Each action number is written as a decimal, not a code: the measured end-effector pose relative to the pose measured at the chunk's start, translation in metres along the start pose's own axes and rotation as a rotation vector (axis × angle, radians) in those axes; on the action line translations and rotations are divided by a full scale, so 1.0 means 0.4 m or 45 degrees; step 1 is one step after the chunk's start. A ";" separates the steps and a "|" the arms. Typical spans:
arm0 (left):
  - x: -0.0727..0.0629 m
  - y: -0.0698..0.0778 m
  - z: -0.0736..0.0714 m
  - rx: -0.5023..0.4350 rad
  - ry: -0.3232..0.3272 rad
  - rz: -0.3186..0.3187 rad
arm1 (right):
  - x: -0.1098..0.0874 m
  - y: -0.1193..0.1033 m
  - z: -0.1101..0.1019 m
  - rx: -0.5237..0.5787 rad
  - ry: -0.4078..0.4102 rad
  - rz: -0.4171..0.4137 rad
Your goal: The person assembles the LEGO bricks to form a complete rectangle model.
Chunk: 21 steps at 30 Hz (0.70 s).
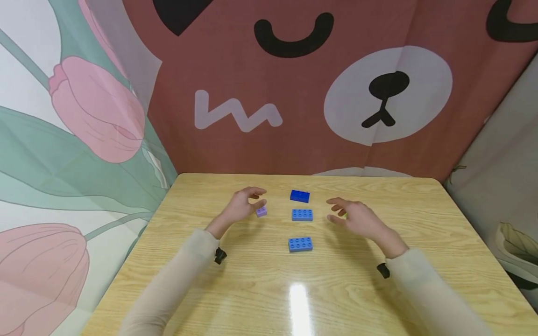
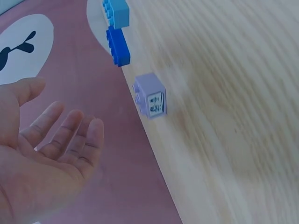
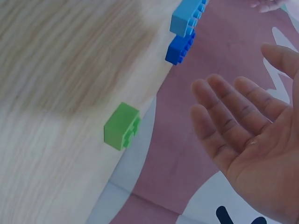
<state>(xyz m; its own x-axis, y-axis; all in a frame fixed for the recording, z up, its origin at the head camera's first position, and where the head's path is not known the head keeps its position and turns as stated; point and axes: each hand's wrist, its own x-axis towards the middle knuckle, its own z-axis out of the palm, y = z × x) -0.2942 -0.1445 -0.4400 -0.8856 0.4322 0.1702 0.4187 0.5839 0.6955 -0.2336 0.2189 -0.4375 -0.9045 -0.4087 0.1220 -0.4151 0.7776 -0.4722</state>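
My left hand [image 1: 240, 206] hovers over the table with fingers loosely bent, holding nothing. Just beyond its thumb sits a small purple brick [image 1: 261, 212], which shows a printed label on one side in the left wrist view. On the other side, my right hand [image 1: 358, 219] is also raised and relaxed, its palm bare in the right wrist view. A small green brick [image 3: 120, 128] stands near it, mostly hidden behind the fingers in the head view. Between the hands lie a dark blue brick [image 1: 300, 196], a lighter blue brick [image 1: 302, 215] and another blue brick [image 1: 300, 244] closer to me.
The wooden table [image 1: 252, 289] ends at the back against a reddish-brown cloth [image 1: 235, 154] with a cartoon animal face. A flower-print cloth [image 1: 101, 186] hangs along the left. Pale fabric [image 1: 504, 140] hangs on the right. Both wrists carry small black devices.
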 end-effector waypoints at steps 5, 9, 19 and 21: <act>0.003 0.009 0.020 -0.014 -0.018 -0.004 | 0.003 -0.005 0.019 0.024 -0.016 -0.023; 0.004 0.018 0.036 -0.026 -0.020 0.012 | 0.003 -0.008 0.034 0.069 -0.040 -0.023; 0.020 0.024 0.084 -0.030 -0.072 0.009 | 0.004 -0.025 0.053 0.178 -0.085 -0.057; 0.022 0.029 0.093 -0.039 -0.097 -0.001 | 0.006 -0.025 0.058 0.200 -0.101 -0.072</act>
<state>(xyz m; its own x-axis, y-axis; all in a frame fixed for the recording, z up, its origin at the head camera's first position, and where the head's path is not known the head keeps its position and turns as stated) -0.2898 -0.1083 -0.4566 -0.8674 0.4838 0.1169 0.4108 0.5633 0.7169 -0.2291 0.1991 -0.4525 -0.8669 -0.4911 0.0860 -0.4393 0.6707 -0.5976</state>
